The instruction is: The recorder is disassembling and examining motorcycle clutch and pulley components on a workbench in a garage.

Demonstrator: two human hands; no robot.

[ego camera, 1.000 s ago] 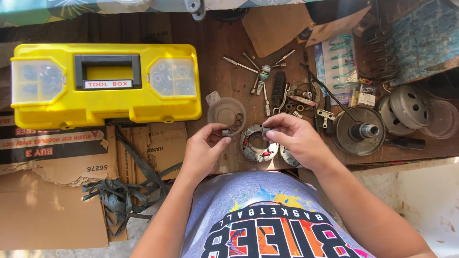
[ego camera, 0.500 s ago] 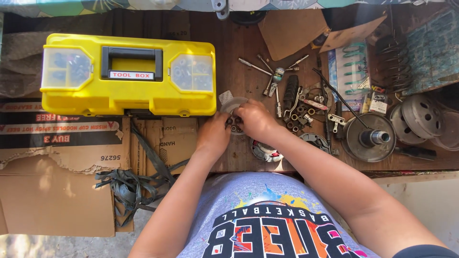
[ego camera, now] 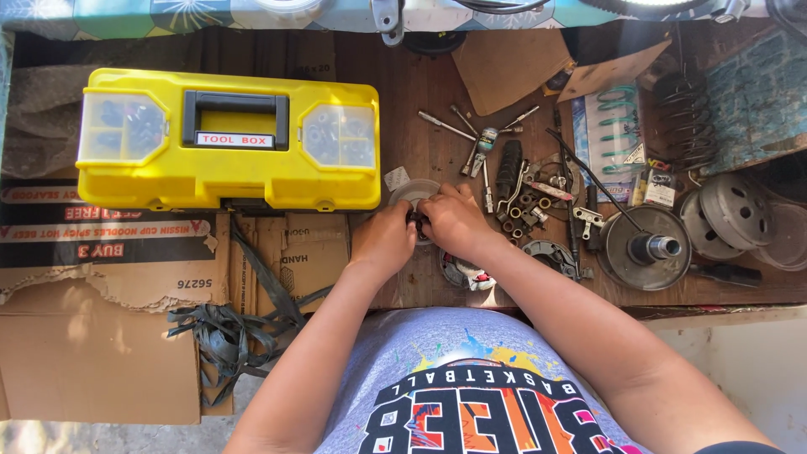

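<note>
Pinching at small metal rings [ego camera: 414,220] over a clear plastic lid [ego camera: 412,192], the left hand [ego camera: 385,240] and right hand [ego camera: 454,220] are crowding together; a ring could be slipping out and rolling among the loose bolts [ego camera: 521,210]. The rings are sitting between the fingertips; how firmly they are gripped I cannot tell.

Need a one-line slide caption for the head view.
Both hands, left hand and right hand, meet over a round clear plastic lid on a wooden bench, beside a yellow plastic toolbox.
</note>
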